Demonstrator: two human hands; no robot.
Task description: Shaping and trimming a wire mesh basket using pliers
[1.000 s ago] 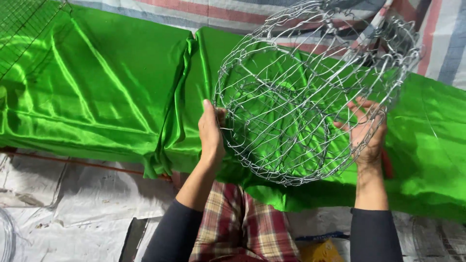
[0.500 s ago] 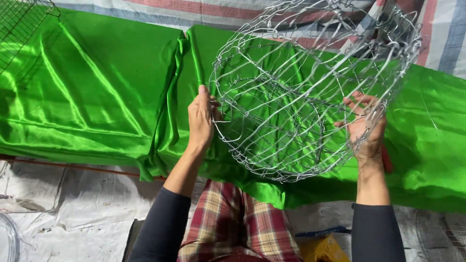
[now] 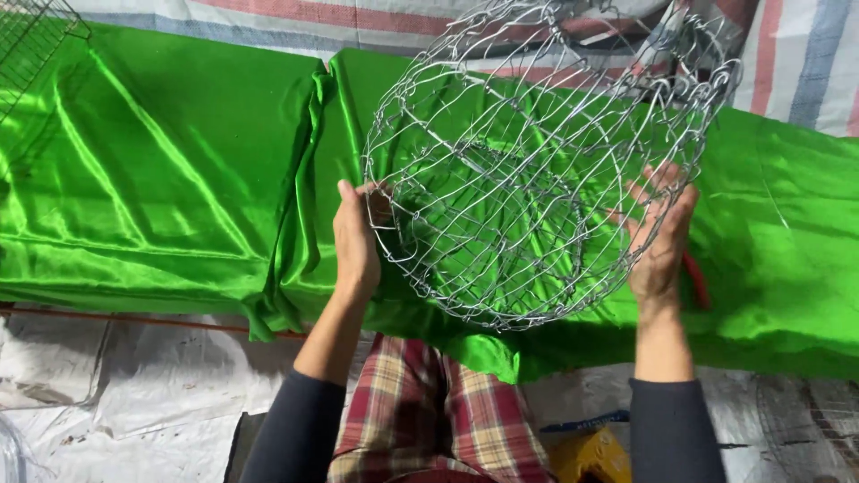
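Note:
A round basket-shaped frame of silver wire mesh (image 3: 528, 170) is held up in front of me, over shiny green satin cloth (image 3: 161, 179). My left hand (image 3: 355, 240) grips the frame's left side, fingers hooked on the wires. On the right side, my right hand (image 3: 660, 234) holds the frame with fingers spread against the mesh. The frame's open rim tilts up and away to the upper right. Both forearms wear dark grey sleeves.
The green cloth covers the surface from left to right, with a fold (image 3: 309, 179) near the middle. A dark wire grid (image 3: 31, 40) sits at the top left. Striped tarpaulin (image 3: 805, 63) lies behind. White sheeting (image 3: 116, 394) and a yellow object (image 3: 591, 456) lie below, by my plaid trousers (image 3: 429, 420).
The view has shifted slightly; the wire frame has turned a little between my hands, and my left hand has slid along its left side. Both hands keep their hold.

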